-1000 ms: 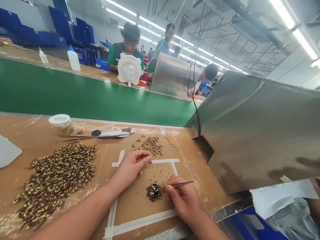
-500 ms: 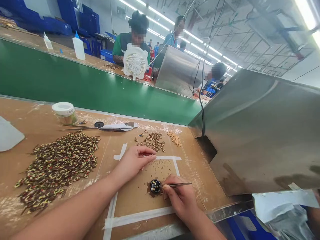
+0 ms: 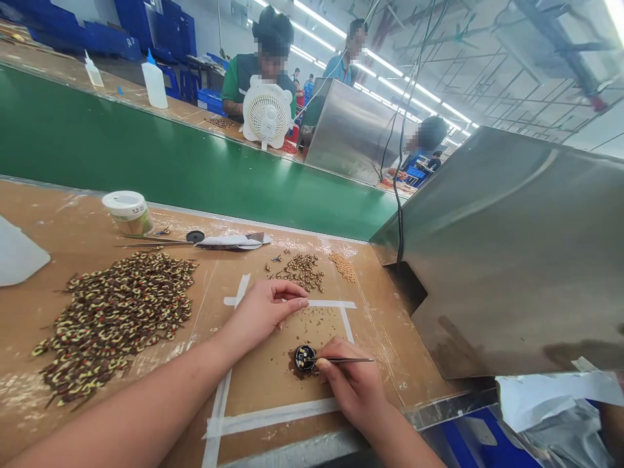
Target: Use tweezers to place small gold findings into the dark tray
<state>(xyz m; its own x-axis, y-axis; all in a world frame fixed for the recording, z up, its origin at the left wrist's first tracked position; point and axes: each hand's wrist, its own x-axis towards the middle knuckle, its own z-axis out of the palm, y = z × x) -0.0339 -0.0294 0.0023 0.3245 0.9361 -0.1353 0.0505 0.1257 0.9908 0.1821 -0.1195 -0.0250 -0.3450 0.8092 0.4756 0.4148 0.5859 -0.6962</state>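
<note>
My right hand [image 3: 355, 383] holds slim dark tweezers [image 3: 347, 360] like a pen. Their tips reach into a small round black dish [image 3: 297, 365], where a few pale beads lie in something dark and shiny. Left of and beyond the dish, my left hand [image 3: 266, 309] is closed with thumb and forefinger pinched together; whatever lies between the tips is too small to make out. Just past those fingertips lies a loose heap of small brown-and-gold pieces [image 3: 305, 270], with a patch of tan beads [image 3: 342, 266] to its right.
White tape strips [image 3: 273, 417] frame the work area. A large pile of brown-and-yellow pieces [image 3: 121, 318] spreads to the left, below a lidded tub [image 3: 129, 214]. A metal panel [image 3: 511, 260] rises at right. Beyond the green belt [image 3: 195, 166], a person sits behind a white fan [image 3: 267, 114].
The camera view has shifted slightly. Both hands keep nearly the same pose, with the tweezer tips still in the black dish.
</note>
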